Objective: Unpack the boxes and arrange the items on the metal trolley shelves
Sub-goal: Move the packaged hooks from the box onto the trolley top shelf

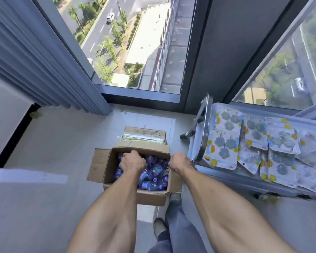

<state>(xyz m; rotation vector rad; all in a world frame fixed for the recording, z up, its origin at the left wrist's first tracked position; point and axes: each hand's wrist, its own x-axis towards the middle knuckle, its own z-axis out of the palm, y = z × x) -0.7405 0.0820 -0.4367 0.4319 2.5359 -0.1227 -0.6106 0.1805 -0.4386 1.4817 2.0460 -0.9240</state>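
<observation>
Metal trolley [204, 125] is sitting right of frame, packets [224, 148] lying on top. Open box [106, 161] is sitting lower centre; your left hand [132, 161] is clutching blue packs [153, 177] inside, your right hand [179, 162] is gripping its right wall.

Under the left hand [132, 162], the open box [106, 168] is matt brown corrugated cardboard with rough torn edges; the small blue packets [156, 177] inside it look like glossy plastic film. Just beyond that hand, a second cardboard box [154, 133] is taped over with shiny clear tape. Beside the right hand [179, 162], the trolley handle [203, 128] is polished, mirror-bright metal. Further right of that hand, the flat packs [224, 141] on the trolley are printed card under glossy clear plastic. The floor [62, 139] is smooth pale tile.
</observation>
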